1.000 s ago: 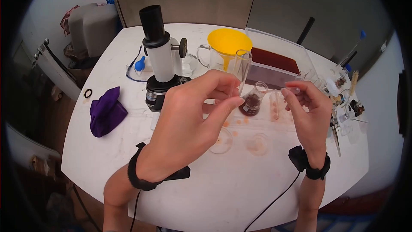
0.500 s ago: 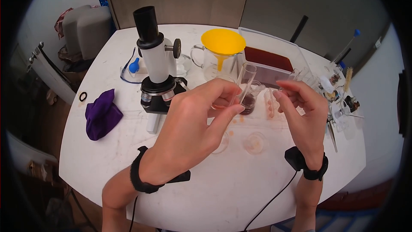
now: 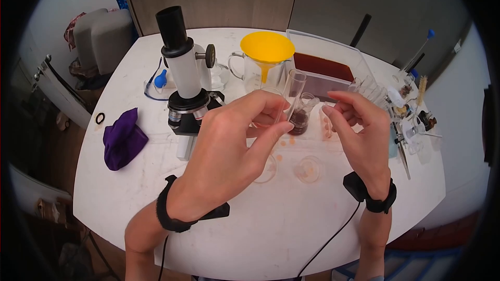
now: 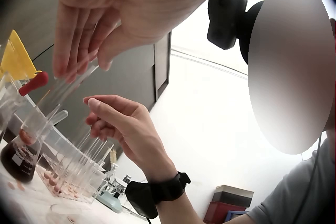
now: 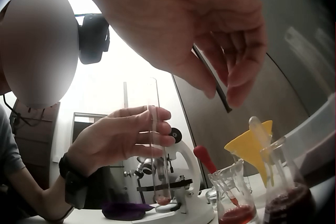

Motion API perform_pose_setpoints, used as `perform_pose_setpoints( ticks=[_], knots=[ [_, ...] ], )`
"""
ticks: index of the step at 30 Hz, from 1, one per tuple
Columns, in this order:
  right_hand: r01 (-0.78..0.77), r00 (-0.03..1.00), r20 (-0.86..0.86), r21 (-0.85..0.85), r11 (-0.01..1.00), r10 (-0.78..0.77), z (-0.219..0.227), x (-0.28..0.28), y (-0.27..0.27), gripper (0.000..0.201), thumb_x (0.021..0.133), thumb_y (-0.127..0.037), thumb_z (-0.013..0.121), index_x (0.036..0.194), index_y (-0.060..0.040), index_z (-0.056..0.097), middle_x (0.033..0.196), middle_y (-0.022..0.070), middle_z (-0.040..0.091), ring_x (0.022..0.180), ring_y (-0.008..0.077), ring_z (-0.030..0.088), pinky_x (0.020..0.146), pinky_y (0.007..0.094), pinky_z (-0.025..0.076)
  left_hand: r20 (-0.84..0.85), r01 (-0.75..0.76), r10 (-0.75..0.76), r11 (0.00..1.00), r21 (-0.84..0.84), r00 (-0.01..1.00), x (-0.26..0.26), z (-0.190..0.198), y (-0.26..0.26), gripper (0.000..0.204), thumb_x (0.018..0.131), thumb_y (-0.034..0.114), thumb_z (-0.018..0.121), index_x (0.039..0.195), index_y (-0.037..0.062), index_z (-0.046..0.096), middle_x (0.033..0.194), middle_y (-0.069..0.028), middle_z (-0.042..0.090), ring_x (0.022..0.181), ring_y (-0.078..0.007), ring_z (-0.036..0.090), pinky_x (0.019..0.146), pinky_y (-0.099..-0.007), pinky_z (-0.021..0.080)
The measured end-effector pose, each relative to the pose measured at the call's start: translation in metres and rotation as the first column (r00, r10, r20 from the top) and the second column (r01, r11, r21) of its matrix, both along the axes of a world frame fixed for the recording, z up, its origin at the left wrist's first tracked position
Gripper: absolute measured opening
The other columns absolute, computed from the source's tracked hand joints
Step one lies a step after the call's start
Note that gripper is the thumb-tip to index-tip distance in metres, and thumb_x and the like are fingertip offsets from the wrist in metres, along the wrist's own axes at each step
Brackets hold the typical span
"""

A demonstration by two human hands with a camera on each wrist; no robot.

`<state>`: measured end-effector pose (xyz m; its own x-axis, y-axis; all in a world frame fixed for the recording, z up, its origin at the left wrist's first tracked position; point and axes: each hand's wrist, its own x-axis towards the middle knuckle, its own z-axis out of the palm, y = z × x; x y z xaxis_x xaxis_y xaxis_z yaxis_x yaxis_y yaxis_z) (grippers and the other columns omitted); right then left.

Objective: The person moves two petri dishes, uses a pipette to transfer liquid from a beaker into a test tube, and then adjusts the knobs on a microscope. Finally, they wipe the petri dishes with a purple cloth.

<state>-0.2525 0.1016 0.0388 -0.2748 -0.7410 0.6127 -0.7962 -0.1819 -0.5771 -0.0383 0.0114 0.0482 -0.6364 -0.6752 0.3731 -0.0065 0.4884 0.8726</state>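
Note:
My left hand (image 3: 234, 135) pinches a clear glass test tube (image 3: 296, 84) between thumb and fingers. In the right wrist view the tube stands near upright, with a little reddish matter (image 5: 163, 201) at its bottom. My right hand (image 3: 362, 127) hovers to the right, thumb and forefinger apart, nothing between them. Beyond the hands stands a conical flask (image 3: 299, 122) of dark red liquid. A clear rod-like piece with a rounded end (image 4: 59, 117) leans from its mouth. Beside it, a small beaker (image 5: 237, 214) of red liquid holds a red-bulbed dropper (image 5: 205, 159).
A microscope (image 3: 185, 73) stands left of centre, a purple cloth (image 3: 125, 139) farther left. Behind are a yellow funnel (image 3: 267, 47) in a glass jug and a dark red box (image 3: 323, 66). Shallow dishes (image 3: 308, 169) lie in front; a test tube rack (image 4: 68, 190) and small tools sit right.
My right hand has let go of the thin clear piece it pinched at the flask, and its fingers have parted. The piece now rests in the flask. My left hand keeps hold of the tube.

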Motion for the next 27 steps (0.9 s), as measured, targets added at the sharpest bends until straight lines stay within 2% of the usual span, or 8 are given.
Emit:
perform_pose_setpoints(
  ticks=[4, 10, 15, 16, 18, 19, 22, 27],
  knots=[
    [0.021, 0.999, -0.041, 0.032, 0.999, -0.02, 0.0, -0.003, -0.004, 0.024, 0.087, -0.003, 0.077, 0.108, 0.0037, 0.071, 0.073, 0.007, 0.065, 0.061, 0.0112, 0.061, 0.056, 0.0237, 0.048, 0.006, -0.011, 0.012, 1.0, -0.028, 1.0, 0.0, 0.003, 0.002, 0.019, 0.097, 0.003, 0.069, 0.114, -0.0041, 0.064, 0.111, -0.0138, 0.075, 0.103, -0.0213, 0.075, 0.087, -0.0325, 0.061],
    [0.018, 0.999, 0.039, 0.099, 0.995, -0.022, 0.0, -0.006, -0.008, 0.026, 0.086, -0.001, 0.078, 0.11, 0.0051, 0.07, 0.073, 0.0082, 0.066, 0.059, 0.0122, 0.061, 0.056, 0.0247, 0.05, -0.015, 0.028, -0.028, 0.999, -0.03, 0.999, -0.006, -0.006, 0.007, 0.021, 0.096, 0.001, 0.069, 0.115, -0.004, 0.065, 0.111, -0.0124, 0.074, 0.101, -0.0204, 0.074, 0.088, -0.0323, 0.061],
    [-0.084, 0.996, 0.03, 0.068, 0.994, 0.083, 0.013, -0.004, 0.009, 0.027, 0.082, 0.001, 0.079, 0.108, 0.0037, 0.071, 0.076, 0.0073, 0.068, 0.063, 0.0124, 0.064, 0.056, 0.0244, 0.05, 0.018, 0.072, -0.071, 0.994, -0.081, 0.997, -0.009, -0.009, 0.013, 0.025, 0.092, -0.003, 0.072, 0.116, -0.0033, 0.066, 0.111, -0.0122, 0.072, 0.101, -0.0195, 0.073, 0.089, -0.0327, 0.061],
    [-0.081, 0.996, 0.032, 0.069, 0.994, 0.079, 0.017, -0.001, 0.013, 0.027, 0.082, 0.001, 0.079, 0.108, 0.0037, 0.071, 0.076, 0.0073, 0.068, 0.063, 0.0124, 0.064, 0.056, 0.0244, 0.05, -0.035, 0.041, -0.045, 0.991, -0.124, 0.998, -0.009, -0.009, 0.012, 0.025, 0.09, -0.005, 0.073, 0.114, -0.0032, 0.067, 0.111, -0.0121, 0.07, 0.102, -0.0195, 0.072, 0.089, -0.0331, 0.062],
    [-0.221, 0.973, -0.046, 0.124, 0.967, 0.228, 0.023, 0.008, 0.019, 0.03, 0.08, 0.004, 0.077, 0.109, 0.002, 0.07, 0.082, 0.0075, 0.068, 0.066, 0.0134, 0.066, 0.056, 0.0244, 0.052, -0.087, 0.013, -0.028, 0.986, -0.167, 0.996, -0.008, -0.007, 0.012, 0.026, 0.088, -0.007, 0.074, 0.112, -0.0031, 0.068, 0.11, -0.0119, 0.069, 0.102, -0.0195, 0.072, 0.089, -0.0334, 0.062],
    [-0.215, 0.974, -0.044, 0.122, 0.969, 0.222, 0.021, 0.013, 0.018, 0.03, 0.08, 0.004, 0.077, 0.109, 0.002, 0.07, 0.082, 0.0075, 0.068, 0.066, 0.0134, 0.066, 0.056, 0.0244, 0.052, -0.091, 0.017, -0.034, 0.984, -0.18, 0.995, -0.007, -0.007, 0.013, 0.025, 0.086, -0.008, 0.075, 0.111, -0.0034, 0.068, 0.11, -0.0119, 0.068, 0.103, -0.0199, 0.071, 0.089, -0.0335, 0.062],
    [-0.399, 0.917, 0.023, 0.02, 0.917, 0.399, 0.01, 0.026, 0.01, 0.037, 0.079, 0.005, 0.075, 0.116, 0.0007, 0.067, 0.092, 0.0099, 0.068, 0.069, 0.0169, 0.07, 0.057, 0.0254, 0.055, -0.109, 0.027, -0.051, 0.978, -0.205, 0.993, -0.008, -0.006, 0.017, 0.024, 0.085, -0.009, 0.076, 0.108, -0.0035, 0.069, 0.108, -0.0116, 0.066, 0.104, -0.0204, 0.071, 0.089, -0.0335, 0.063],
    [-0.387, 0.921, 0.032, -0.009, 0.922, 0.387, 0.01, 0.028, 0.01, 0.031, 0.081, 0.004, 0.076, 0.11, 0.002, 0.068, 0.089, 0.0096, 0.069, 0.07, 0.0172, 0.071, 0.057, 0.0254, 0.055, -0.144, 0.019, -0.054, 0.971, -0.237, 0.988, -0.009, -0.005, 0.018, 0.024, 0.086, -0.008, 0.076, 0.108, -0.0041, 0.069, 0.109, -0.0125, 0.067, 0.103, -0.0212, 0.071, 0.09, -0.0334, 0.062]
  ],
)
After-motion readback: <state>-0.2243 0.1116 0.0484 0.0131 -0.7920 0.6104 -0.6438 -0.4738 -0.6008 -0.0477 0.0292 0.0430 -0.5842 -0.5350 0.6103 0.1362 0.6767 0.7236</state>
